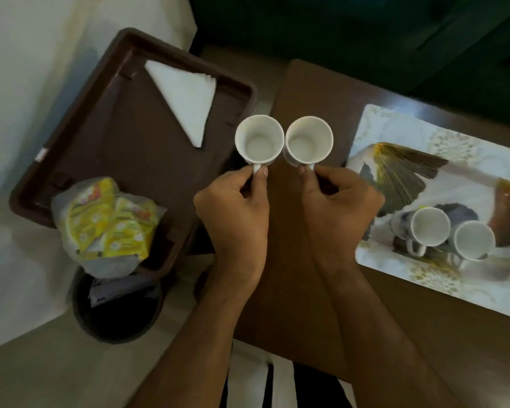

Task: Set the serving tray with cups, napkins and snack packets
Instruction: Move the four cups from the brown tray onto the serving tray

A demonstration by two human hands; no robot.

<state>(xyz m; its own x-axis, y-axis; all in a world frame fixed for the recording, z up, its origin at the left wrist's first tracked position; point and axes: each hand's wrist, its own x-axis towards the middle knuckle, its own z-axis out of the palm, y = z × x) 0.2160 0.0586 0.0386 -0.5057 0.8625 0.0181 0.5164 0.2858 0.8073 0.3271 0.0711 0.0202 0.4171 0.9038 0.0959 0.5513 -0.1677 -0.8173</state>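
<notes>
Serving tray (pixel 106 148), brown and deep-rimmed, sits at the left on a white surface (pixel 18 83), beside the left edge of the dark brown worktop (pixel 292 245). In its far corner lies a white napkin (pixel 186 98) folded to a triangle; at its near corner a clear bag of yellow snack packets (pixel 106 225) rests on the rim and hangs over it. Below that corner stands a dark round bin (pixel 115 307) with papers inside.

On the right part of the worktop lies a patterned white tray (pixel 395 128), printed with a gold-and-brown fan design. Two white cups (pixel 451 234) stand empty and upright near its near edge, just beside each other.

Between the two trays, above the worktop's left edge, two more white cups are held rim to rim, both empty and upright. The left hand (pixel 233 210) pinches the handle of the left cup (pixel 259 140) between thumb and fingers; the right hand (pixel 339 207) pinches the handle of the right cup (pixel 309 141) the same way. The left cup's rim overlaps the serving tray's right edge.
</notes>
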